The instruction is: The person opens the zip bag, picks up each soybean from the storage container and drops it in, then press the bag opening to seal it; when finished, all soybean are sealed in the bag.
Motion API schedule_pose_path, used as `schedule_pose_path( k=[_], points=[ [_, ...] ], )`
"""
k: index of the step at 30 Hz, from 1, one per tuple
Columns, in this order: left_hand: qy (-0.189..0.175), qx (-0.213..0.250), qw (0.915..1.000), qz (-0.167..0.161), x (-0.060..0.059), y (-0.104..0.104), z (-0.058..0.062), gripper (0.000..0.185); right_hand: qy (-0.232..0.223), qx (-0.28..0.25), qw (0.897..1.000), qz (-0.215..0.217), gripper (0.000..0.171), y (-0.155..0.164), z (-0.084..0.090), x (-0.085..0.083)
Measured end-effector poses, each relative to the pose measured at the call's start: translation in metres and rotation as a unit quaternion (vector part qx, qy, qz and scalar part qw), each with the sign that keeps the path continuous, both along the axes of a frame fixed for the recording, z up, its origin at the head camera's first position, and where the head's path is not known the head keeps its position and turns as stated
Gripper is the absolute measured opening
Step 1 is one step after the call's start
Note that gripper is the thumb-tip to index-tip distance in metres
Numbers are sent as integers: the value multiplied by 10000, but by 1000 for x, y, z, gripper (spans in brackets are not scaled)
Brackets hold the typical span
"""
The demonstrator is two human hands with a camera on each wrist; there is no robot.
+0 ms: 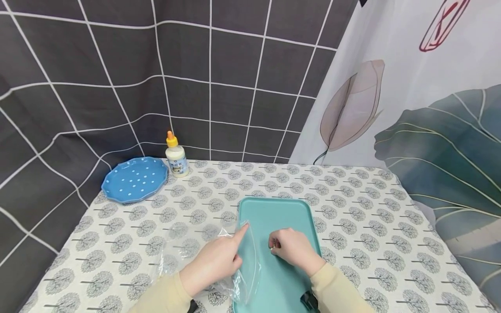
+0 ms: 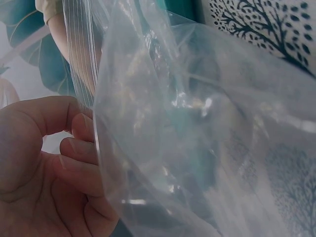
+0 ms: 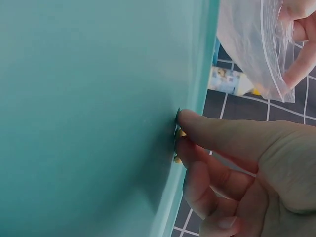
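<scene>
Zip-seal bag (image 2: 177, 128), clear film. Where's it sitting?

– Near side of the counter (image 1: 344, 213), partly lifted, mouth overlapping the left edge of the teal tray (image 1: 274, 217). Glare hides whether anything's inside.

Fingers?

– Left hand (image 1: 213, 263) holds the bag at its mouth, index out straight, other fingers curled at the film. Right hand (image 1: 291, 248) pinches a small piece (image 3: 179, 133) between thumb and fingertips, over the tray. Dark with yellow bits; mostly hidden, can't ID it. Can't tell if it touches the tray.

Step?

– My read: handling tiny stuff beside a held bag. Do it well: left fingers spread the two zip strips apart, no hard pull, thin film would likely fold shut. Right: light tip pinch, low over the tray, so a slip lands there and not on the counter.

Any hazard further back?

– Doubt it. Yellow-capped squeeze bottle (image 1: 177, 161) upright, blue polka-dot plate (image 1: 137, 176) just beside it, both well apart from the hands. Behind: dark grid backdrop (image 1: 231, 95), leaf-print curtain (image 1: 430, 152) on the right. Ignore those; watch the bag's mouth.
</scene>
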State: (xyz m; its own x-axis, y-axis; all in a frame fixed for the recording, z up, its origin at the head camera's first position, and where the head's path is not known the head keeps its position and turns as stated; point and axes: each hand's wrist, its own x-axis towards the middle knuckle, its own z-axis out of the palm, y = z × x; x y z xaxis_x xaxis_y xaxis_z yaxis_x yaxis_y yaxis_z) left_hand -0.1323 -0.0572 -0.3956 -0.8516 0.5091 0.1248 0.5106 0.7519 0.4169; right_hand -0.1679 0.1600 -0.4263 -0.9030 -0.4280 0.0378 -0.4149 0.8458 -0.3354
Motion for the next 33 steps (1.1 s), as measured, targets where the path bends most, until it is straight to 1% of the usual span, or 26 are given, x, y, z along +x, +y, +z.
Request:
schedule_pose_path(
  k=[6,12,15,18,20,25,28,33],
  points=[
    [-62,-18,10000,11,0,0,1,74,35,-5,10000,0,15,0,-2,0],
    [-143,-2,9999,32,0,0,1,74,64,-387,9992,-36,13,0,1,1],
    [-122,15,9999,30,0,0,1,74,30,-592,9982,-73,10,-1,5,2],
    [-92,26,10000,18,0,0,0,74,24,-887,9961,-20,7,-2,9,3],
    [-69,26,10000,11,-1,0,0,74,58,-1147,9933,133,6,-3,12,5],
    [-25,40,10000,-9,-1,0,0,73,202,-1697,9820,806,7,-5,16,9],
    [-31,43,10000,-23,0,0,0,73,267,-1778,9781,1052,8,-8,18,12],
    [-31,58,10000,-32,-1,0,0,73,382,-1757,9766,1177,10,-11,17,14]
  ],
)
